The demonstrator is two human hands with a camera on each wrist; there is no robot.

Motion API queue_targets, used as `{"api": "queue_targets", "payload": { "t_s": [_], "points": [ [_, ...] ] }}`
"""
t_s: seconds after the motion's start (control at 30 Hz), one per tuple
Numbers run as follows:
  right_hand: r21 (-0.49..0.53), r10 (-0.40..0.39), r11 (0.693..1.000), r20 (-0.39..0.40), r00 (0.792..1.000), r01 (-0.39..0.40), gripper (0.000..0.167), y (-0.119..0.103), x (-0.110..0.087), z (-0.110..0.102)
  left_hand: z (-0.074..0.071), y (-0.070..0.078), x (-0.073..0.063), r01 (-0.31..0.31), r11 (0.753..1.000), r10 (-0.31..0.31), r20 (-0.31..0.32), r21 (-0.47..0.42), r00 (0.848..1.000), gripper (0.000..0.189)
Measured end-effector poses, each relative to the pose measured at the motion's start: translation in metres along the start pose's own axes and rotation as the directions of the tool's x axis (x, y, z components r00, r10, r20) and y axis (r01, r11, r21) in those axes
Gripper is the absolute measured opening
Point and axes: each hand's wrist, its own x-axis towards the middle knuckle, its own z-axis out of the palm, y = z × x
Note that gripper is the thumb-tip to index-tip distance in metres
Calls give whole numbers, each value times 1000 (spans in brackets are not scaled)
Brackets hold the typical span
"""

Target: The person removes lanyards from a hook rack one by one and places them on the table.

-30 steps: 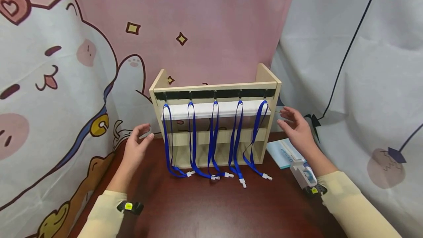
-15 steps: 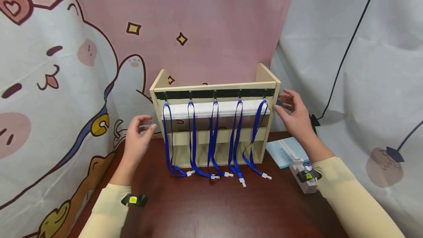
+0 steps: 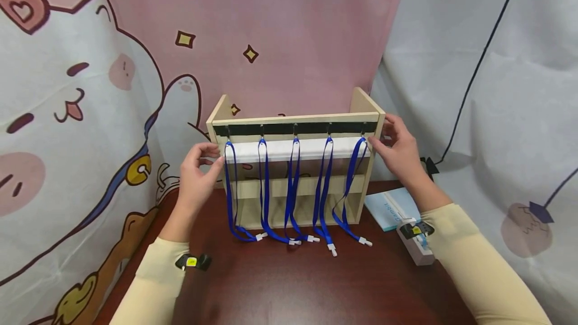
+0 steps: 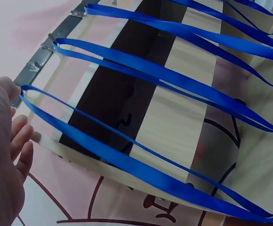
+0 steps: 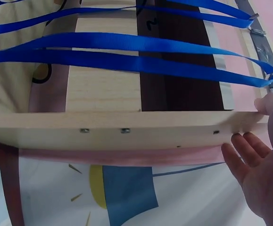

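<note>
A light wooden rack [image 3: 276,188] stands on the table, with a black strip [image 3: 277,128] of hooks along its upper front. Several blue lanyards [image 3: 265,184] hang from the hooks, and their white clips [image 3: 262,236] lie on the table. At the rack's left side is my left hand [image 3: 198,177], thumb by the front edge near the end lanyard, fingers loosely bent beside the panel. My right hand [image 3: 401,152] mirrors it on the right. In the right wrist view its thumb meets the front edge, and relaxed fingertips lie against the side panel [image 5: 155,134].
A pale blue booklet [image 3: 381,209] lies right of the rack, with a small white box [image 3: 417,250] in front of it, partly under my right forearm. A printed pink and white curtain [image 3: 293,39] hangs close behind. The dark red-brown tabletop [image 3: 289,285] extends in front.
Both hands have moved up and inward to the rack's two sides, the thumbs now at its front edges. The rack and lanyards stay where they were.
</note>
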Motion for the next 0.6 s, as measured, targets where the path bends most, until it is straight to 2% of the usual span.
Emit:
{"api": "queue_targets", "payload": {
  "t_s": [0.17, 0.3, 0.4, 0.6],
  "points": [
    [-17, -5, 1000, -35, 999, 5, 60, -1, -1, 3, 5, 4, 6, -57, 996, 56, 19, 67, 998, 30],
    [-17, -7, 1000, -54, 999, 6, 62, 1, -2, 5, 9, -16, 12, -104, 985, 100, 37, 136, 994, 31],
    [-2, -4, 1000, -63, 998, 4, 63, 2, -3, 7, 11, -30, 17, -110, 979, 105, 37, 169, 994, 31],
    [0, 15, 1000, -66, 998, -16, 61, 1, -5, 10, 14, -28, 23, -135, 967, 139, -4, 215, 990, 17]
  ]
}}
